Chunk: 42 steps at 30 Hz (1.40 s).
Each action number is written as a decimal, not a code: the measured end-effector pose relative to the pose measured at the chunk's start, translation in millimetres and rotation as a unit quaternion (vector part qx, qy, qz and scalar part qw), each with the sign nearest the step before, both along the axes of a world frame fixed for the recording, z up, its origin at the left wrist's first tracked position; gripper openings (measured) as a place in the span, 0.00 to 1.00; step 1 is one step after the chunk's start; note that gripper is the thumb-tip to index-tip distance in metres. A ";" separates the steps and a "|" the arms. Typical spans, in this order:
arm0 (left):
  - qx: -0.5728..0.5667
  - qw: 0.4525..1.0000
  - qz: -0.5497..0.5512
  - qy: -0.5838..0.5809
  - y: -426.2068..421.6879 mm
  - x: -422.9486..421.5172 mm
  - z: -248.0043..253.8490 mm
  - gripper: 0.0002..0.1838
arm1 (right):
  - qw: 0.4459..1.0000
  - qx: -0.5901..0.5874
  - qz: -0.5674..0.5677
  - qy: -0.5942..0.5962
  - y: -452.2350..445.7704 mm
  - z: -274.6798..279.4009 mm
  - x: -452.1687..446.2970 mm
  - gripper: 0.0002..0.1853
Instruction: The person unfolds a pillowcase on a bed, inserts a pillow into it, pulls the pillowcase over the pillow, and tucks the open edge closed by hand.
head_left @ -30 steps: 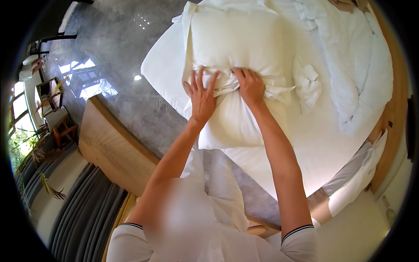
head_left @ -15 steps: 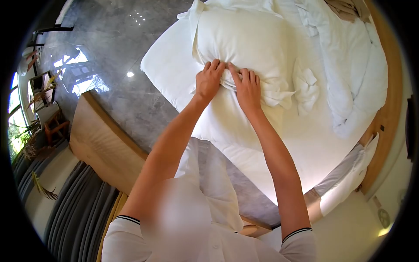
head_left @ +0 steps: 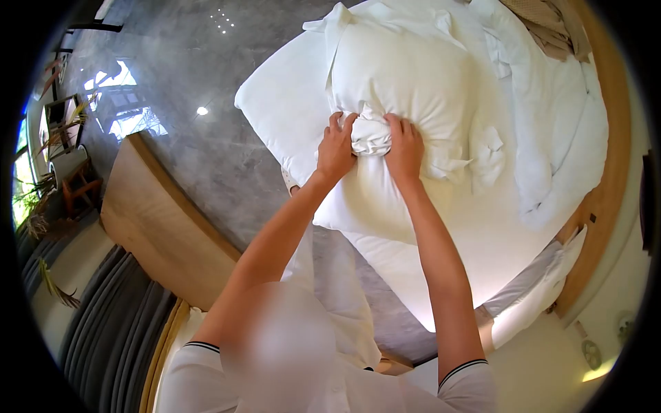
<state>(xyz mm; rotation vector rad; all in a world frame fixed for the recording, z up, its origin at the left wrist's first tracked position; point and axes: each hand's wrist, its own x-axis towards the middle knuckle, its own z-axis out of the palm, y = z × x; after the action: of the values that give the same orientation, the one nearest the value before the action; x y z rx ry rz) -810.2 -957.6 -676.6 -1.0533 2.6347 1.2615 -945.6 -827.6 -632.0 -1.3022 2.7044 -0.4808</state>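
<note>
A white pillow (head_left: pixel 406 69) lies on the bed, its white pillowcase (head_left: pixel 372 138) bunched up at the edge nearer me. My left hand (head_left: pixel 336 148) grips the left side of the bunched cloth with bent fingers. On the right side of the same bunch, my right hand (head_left: pixel 405 146) has its fingers curled round the fabric. Between the hands the cloth forms a tight gathered roll. Below it, the bare part of a white pillow (head_left: pixel 375 199) extends toward me.
A crumpled white duvet (head_left: pixel 551 131) covers the bed's right side, with beige cloth (head_left: pixel 547 24) at its top. A wooden panel (head_left: pixel 162 220) stands on the left, near dark curtains (head_left: pixel 117 320). Grey floor (head_left: pixel 220 117) lies left of the bed.
Both hands have closed on the pillowcase and drawn its fabric into a tighter bunch. My left hand's spread fingers have curled in. The view has shifted slightly.
</note>
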 end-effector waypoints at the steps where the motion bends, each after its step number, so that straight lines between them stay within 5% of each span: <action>1: 0.008 1.000 -0.001 0.006 -3.1 -6.1 -2.4 0.48 | 1.000 0.023 -0.001 0.020 3.4 6.5 8.6 0.27; 2: -0.012 0.999 0.005 0.032 -7.6 -8.2 -4.3 0.36 | 0.997 0.081 0.009 -0.004 8.1 12.6 18.2 0.31; 6: -0.035 0.998 -0.033 0.048 -31.9 -21.8 -22.3 0.18 | 0.988 0.034 0.069 0.131 7.8 14.2 39.2 0.37; 9: -0.007 1.000 0.021 0.020 -38.7 -25.4 -15.3 0.16 | 0.983 0.036 0.077 0.161 -9.9 6.9 40.0 0.37; 13: 0.019 0.998 0.052 0.033 -20.2 -0.4 5.2 0.23 | 0.992 0.105 0.037 0.051 -34.4 -17.1 23.4 0.31; 16: 0.079 0.986 0.075 0.129 -9.2 23.9 11.1 0.43 | 1.000 0.025 0.003 0.015 -47.6 -28.4 10.1 0.13; 20: 0.053 0.979 0.092 0.174 -2.3 29.2 2.2 0.41 | 0.999 0.024 -0.041 -0.025 -41.0 -31.5 8.4 0.12; 25: 0.085 0.993 0.038 0.074 -5.5 4.8 -9.8 0.38 | 0.995 -0.092 -0.029 -0.022 -25.7 -11.2 21.8 0.16; 27: 0.057 0.993 0.009 0.107 -8.4 -6.9 -9.1 0.33 | 0.997 -0.076 -0.022 -0.015 -14.7 -6.5 26.0 0.19; 29: 0.056 0.997 -0.046 0.016 -16.0 -18.9 0.2 0.28 | 0.998 -0.061 -0.012 -0.010 -1.6 -1.2 30.2 0.22; 34: 0.022 1.000 -0.016 -0.009 -29.9 -19.0 -22.4 0.25 | 0.995 0.000 0.093 -0.016 30.8 40.7 12.4 0.41; 37: 0.003 1.000 -0.019 0.008 -34.8 -13.4 -14.7 0.21 | 0.999 0.010 -0.026 -0.025 59.3 54.8 -7.1 0.47; 40: 0.050 0.998 -0.007 0.025 -25.8 -6.1 -0.8 0.25 | 0.998 0.056 -0.019 -0.037 72.7 40.0 -4.5 0.45; 42: -0.109 0.990 0.000 0.092 -9.3 1.3 13.8 0.33 | 0.999 0.045 -0.012 -0.012 73.4 23.6 -2.0 0.38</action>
<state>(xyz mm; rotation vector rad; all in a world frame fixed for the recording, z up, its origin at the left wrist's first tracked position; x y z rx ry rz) -808.9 -966.9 -662.8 -1.0062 2.9676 1.1433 -947.6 -754.2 -608.4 -1.2349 2.6912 -0.3693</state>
